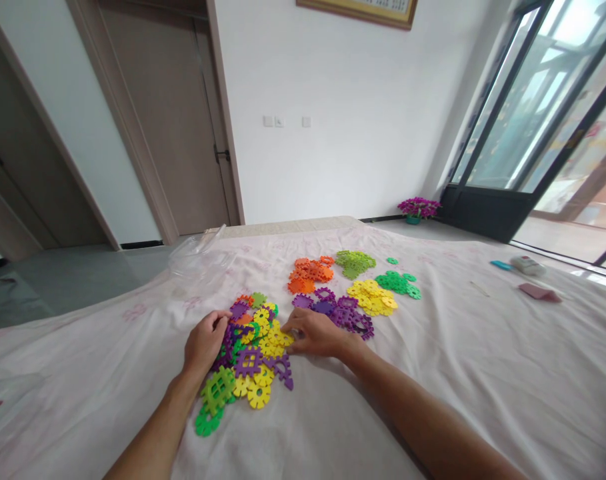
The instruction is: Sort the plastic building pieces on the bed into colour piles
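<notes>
A mixed pile of plastic interlocking discs and tiles [249, 360] lies on the cloth, in yellow, purple, green and orange. My left hand [206, 341] rests at its left edge, fingers curled in beside a purple piece [239, 311]; whether they grip anything is hidden. From the right, my right hand [317, 332] reaches to the pile with thumb and fingers closed at the edge of a yellow disc [281, 339]. Behind that hand are purple pieces [347, 312]. Sorted heaps of yellow discs [373, 297], orange pieces [307, 273], light green pieces [355, 262] and green discs [397, 283] lie further out.
A pale patterned cloth [457, 360] with wrinkles covers the surface. Clear plastic packaging [197, 257] lies at the far left. At the right are a white object [527, 265], a blue item [501, 265] and a pink piece [540, 292]. A potted flower plant [417, 208] stands beyond.
</notes>
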Demonstrator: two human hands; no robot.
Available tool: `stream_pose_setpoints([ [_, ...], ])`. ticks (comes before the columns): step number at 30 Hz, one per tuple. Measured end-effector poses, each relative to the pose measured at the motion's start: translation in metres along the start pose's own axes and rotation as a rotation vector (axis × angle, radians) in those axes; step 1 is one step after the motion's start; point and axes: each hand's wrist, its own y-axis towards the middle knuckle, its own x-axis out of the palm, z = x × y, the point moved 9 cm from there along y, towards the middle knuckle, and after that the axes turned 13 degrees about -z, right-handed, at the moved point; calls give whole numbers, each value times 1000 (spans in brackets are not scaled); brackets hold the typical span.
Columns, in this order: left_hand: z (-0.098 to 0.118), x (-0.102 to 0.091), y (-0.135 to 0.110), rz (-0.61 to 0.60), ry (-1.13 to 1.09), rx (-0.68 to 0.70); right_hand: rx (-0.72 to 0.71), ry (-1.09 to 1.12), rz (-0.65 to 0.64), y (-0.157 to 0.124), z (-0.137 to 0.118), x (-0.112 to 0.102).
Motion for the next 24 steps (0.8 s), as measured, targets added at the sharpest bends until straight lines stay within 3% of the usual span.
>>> stream_pose_setpoints([
  [7,0,1,0,-15,-1,0,-45,24,32,-1,-5,-4],
  [11,-1,1,0,-16,3,-11,57,79,218,-5,13,-18],
  [17,-1,1,1,-15,1,-1,330,84,553,-34,62,-59],
  [24,-3,2,1,-14,-13,2,721,-22,778,-99,123,-102],
])
